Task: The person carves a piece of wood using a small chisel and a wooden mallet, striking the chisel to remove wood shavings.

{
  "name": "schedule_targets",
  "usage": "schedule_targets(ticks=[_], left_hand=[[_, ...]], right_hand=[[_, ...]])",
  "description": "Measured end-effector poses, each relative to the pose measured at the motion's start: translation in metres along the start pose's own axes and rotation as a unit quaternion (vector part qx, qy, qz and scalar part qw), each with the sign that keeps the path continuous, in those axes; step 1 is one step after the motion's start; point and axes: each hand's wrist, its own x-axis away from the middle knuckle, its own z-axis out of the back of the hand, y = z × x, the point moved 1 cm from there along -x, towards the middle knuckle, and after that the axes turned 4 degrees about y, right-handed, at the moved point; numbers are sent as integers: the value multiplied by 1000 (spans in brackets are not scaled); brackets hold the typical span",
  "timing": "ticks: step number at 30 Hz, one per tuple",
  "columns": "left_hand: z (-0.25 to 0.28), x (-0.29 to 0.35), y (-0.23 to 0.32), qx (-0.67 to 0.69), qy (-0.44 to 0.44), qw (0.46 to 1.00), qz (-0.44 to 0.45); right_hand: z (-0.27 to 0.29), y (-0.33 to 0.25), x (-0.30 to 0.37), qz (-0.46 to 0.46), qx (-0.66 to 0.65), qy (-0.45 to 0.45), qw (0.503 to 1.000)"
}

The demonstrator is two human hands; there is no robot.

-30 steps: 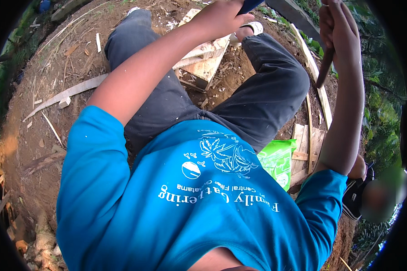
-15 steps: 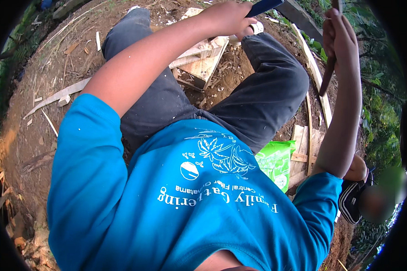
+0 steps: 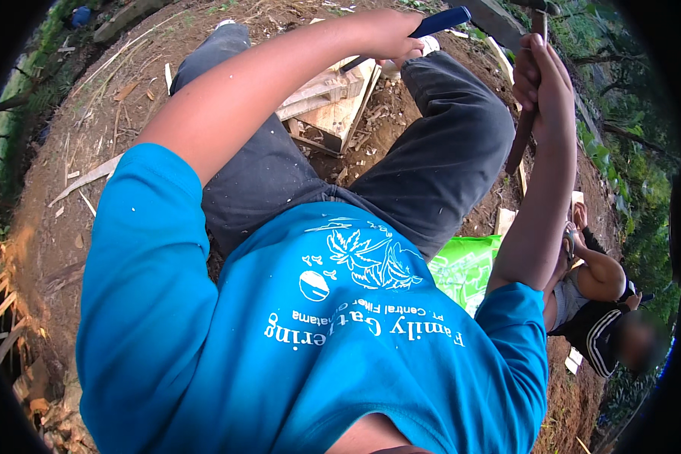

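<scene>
My left hand (image 3: 392,36) is closed round a chisel with a blue handle (image 3: 440,21). Its dark blade (image 3: 353,64) slants down onto a pale wooden workpiece (image 3: 346,113) on the ground between my legs; my forearm and hand hide part of the wood. Raised at the upper right, my right hand (image 3: 543,79) grips a hammer by its brown wooden handle (image 3: 520,140). Only part of the hammer's metal head (image 3: 539,6) shows at the top edge. The hammer is apart from the chisel.
Beside my right hip lies a bright green plastic bag (image 3: 465,268). Another person (image 3: 590,295) sits at the right, beyond my right arm. Wood chips and a long pale strip (image 3: 91,180) lie on the brown soil (image 3: 60,204). Greenery borders the right side.
My right hand and the hammer have moved left and a little lower in view, and part of the head now shows. The chisel's blade has come into sight. More of the other person is visible.
</scene>
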Motion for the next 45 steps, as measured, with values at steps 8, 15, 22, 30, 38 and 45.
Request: schedule_targets(ticks=[8, 15, 22, 30, 38, 45], left_hand=[[14, 69, -38, 286, 178, 932, 135], [9, 101, -58, 493, 287, 811, 128], [9, 105, -48, 416, 269, 862, 104], [-1, 100, -60, 473, 273, 836, 61], [3, 104, -56, 357, 271, 889, 96], [-1, 100, -52, 333, 241, 910, 48]], right_hand=[[4, 34, 42, -41, -41, -19, 998], [1, 38, 58, -52, -33, -14, 998], [-5, 39, 63, -61, -24, -24, 998], [-15, 31, 64, -59, 7, -29, 998], [-67, -24, 49, 73, 118, -82, 987], [-174, -107, 24, 253, 526, -183, 791]])
